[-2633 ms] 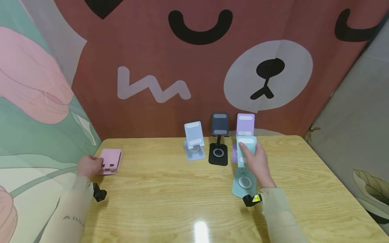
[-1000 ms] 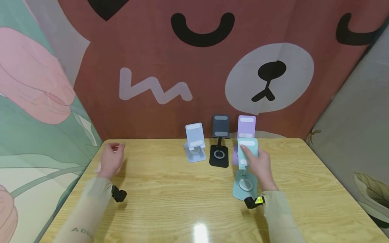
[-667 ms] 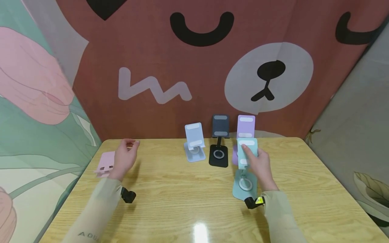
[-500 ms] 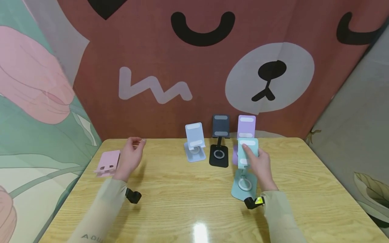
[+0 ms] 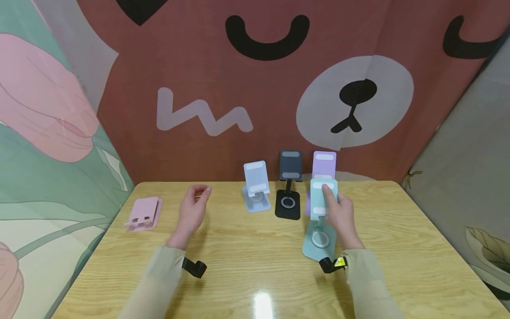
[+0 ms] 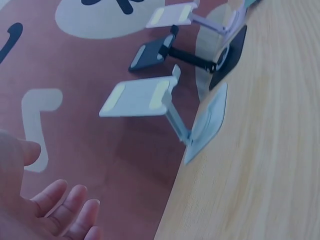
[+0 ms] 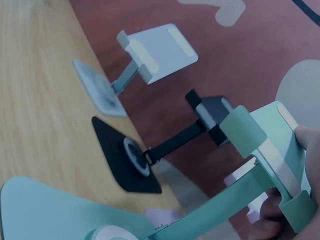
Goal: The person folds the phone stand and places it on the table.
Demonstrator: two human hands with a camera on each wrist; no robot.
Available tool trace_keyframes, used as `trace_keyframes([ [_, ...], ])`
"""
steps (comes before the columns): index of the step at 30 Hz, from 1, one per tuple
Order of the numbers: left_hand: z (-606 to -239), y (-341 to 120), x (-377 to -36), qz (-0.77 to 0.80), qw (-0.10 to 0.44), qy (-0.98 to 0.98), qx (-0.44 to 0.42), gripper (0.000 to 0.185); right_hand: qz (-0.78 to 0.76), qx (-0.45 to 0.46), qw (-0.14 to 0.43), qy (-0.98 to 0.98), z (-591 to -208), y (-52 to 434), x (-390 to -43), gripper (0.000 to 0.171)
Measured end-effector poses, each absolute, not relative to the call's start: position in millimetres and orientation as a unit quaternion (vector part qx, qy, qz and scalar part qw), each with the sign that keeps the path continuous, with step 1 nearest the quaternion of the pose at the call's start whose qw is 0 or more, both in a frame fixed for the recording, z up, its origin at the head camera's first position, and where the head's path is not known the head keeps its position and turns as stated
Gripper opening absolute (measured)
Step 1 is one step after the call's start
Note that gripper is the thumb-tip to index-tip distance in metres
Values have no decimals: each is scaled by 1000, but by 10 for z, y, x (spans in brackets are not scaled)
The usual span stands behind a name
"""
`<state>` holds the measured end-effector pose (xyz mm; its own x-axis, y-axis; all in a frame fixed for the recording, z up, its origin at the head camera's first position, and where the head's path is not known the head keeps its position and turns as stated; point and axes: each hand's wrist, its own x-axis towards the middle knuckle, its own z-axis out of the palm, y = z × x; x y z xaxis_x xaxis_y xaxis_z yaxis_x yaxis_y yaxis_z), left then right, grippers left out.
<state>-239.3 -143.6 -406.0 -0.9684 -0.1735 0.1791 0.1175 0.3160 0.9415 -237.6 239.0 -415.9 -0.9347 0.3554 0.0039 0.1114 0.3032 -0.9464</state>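
Observation:
My right hand (image 5: 342, 219) grips the upper plate of a mint green phone stand (image 5: 320, 235), thumb on its front and fingers behind. In the right wrist view the stand's arm (image 7: 220, 210) is unfolded from its base. My left hand (image 5: 192, 215) is in the air over the table, holding nothing, fingers loosely bent, as the left wrist view also shows. To its right stands a light blue phone stand (image 5: 256, 177), unfolded. A folded pink phone stand (image 5: 144, 210) lies to its left.
An unfolded black phone stand (image 5: 287, 204) stands between the light blue one and a purple phone stand (image 5: 324, 164). The mint stand partly covers the purple one. Behind the wooden table (image 5: 239, 257) hangs a reddish-brown cloth (image 5: 199, 155) with a bear print.
My left hand has let go of the pink stand and moved right, leaving it at the left of the table. My right hand keeps its grip on the mint stand, which has shifted slightly.

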Motion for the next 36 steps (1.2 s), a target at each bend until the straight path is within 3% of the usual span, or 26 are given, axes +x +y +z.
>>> trace_keyframes([
  [29, -4206, -795, -2260, -652, 96, -752, -8, 32, 605, -80, 130, -782, -3520, 1853, -2307, 78],
  [36, -4184, -599, -2219, -668, 60, -741, -36, 32, 616, -50, 154, -771, -3408, 1733, -2275, 69],
])
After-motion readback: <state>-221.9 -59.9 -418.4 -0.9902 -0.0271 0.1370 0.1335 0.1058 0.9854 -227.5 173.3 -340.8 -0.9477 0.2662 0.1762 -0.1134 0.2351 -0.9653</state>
